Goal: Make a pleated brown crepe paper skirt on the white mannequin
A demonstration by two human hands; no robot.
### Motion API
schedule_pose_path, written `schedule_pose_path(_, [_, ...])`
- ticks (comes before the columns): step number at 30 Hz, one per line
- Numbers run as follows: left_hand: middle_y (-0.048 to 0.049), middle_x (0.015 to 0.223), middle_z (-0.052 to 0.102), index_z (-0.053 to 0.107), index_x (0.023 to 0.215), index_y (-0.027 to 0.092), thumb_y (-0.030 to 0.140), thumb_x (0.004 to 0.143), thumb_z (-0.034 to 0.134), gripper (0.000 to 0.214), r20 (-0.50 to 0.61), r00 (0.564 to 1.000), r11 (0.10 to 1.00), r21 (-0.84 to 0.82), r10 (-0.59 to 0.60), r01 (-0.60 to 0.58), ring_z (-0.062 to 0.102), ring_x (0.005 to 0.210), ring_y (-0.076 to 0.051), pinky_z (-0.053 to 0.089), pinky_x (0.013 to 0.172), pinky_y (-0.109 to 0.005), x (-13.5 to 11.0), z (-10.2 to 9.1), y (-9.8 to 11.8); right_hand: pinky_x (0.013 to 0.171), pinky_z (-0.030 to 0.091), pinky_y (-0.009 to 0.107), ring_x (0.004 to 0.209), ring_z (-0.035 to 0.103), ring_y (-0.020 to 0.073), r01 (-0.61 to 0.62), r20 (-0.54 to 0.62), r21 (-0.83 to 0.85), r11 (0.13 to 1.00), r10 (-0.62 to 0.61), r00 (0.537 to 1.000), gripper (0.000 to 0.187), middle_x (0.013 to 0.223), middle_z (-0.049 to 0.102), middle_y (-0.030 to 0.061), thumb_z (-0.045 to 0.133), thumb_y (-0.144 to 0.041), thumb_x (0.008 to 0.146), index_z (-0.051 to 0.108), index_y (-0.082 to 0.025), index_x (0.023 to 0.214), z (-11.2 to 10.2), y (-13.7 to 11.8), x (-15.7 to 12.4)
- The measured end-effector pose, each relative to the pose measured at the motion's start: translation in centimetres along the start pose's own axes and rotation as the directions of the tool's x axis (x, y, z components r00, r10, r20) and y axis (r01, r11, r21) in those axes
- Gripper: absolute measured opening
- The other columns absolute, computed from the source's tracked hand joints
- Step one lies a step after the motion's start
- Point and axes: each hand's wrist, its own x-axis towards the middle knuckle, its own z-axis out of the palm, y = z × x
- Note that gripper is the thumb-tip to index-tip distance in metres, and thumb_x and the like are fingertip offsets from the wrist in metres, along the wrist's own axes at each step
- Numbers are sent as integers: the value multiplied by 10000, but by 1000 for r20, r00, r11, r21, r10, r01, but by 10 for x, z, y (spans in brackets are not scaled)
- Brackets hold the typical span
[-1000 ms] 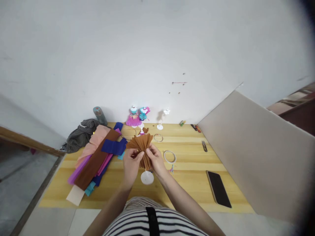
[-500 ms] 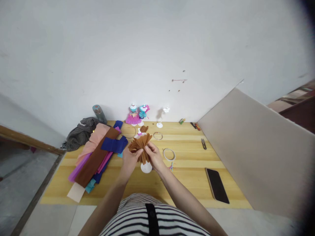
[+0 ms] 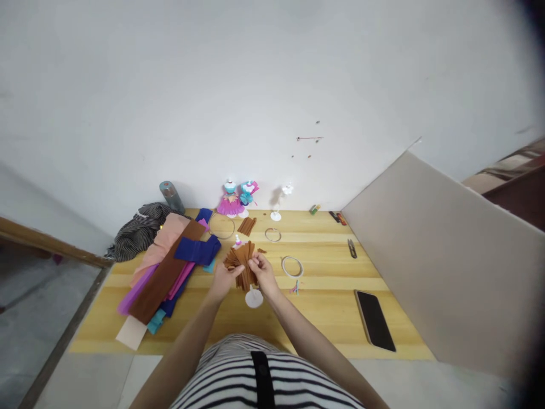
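Pleated brown crepe paper [image 3: 246,262] fans out in front of a small white dress form, pinched at its middle by both hands. My left hand [image 3: 225,279] grips its left side, thumb on the pleats. From the right, my right hand [image 3: 263,272] holds the same paper between thumb and fingers. Above the paper shows the form's neck [image 3: 238,241], and below it the round white base [image 3: 254,299]; the body between is hidden. Just behind lies another folded brown paper piece [image 3: 247,226], with a small brown scrap [image 3: 261,250] nearer my right hand.
Colored crepe paper [image 3: 157,272] is heaped at left, beside striped cloth [image 3: 142,233] and a bottle [image 3: 171,196]. Dressed forms [image 3: 230,199] and a bare form [image 3: 276,215] stand by the wall. Wire coils [image 3: 292,267], snips [image 3: 352,249] and a phone [image 3: 375,320] lie rightward.
The brown paper and dress form have shifted slightly, the neck down and left, so the form leans more. The folded piece behind and the small scrap now show more fully.
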Motion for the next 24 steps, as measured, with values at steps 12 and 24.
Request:
schedule_pose_path(12, [-13, 587, 613, 589, 596, 161, 389, 608, 688, 249, -100, 994, 987, 158, 39, -23, 559, 595, -167, 425, 610, -288, 3, 8, 13, 572, 395, 216, 542, 466, 92, 6, -151, 92, 996, 8, 989, 278, 598, 521, -74, 754, -348, 617, 529, -201, 690, 16, -11, 1])
schedule_pose_path(24, [-33, 629, 638, 611, 653, 146, 421, 633, 655, 279, -87, 995, 992, 119, 54, -44, 582, 612, -186, 435, 613, -295, 3, 13, 31, 648, 447, 249, 612, 536, 114, 33, -171, 160, 987, -6, 985, 248, 663, 606, -46, 745, -383, 643, 608, -198, 735, 23, -18, 2])
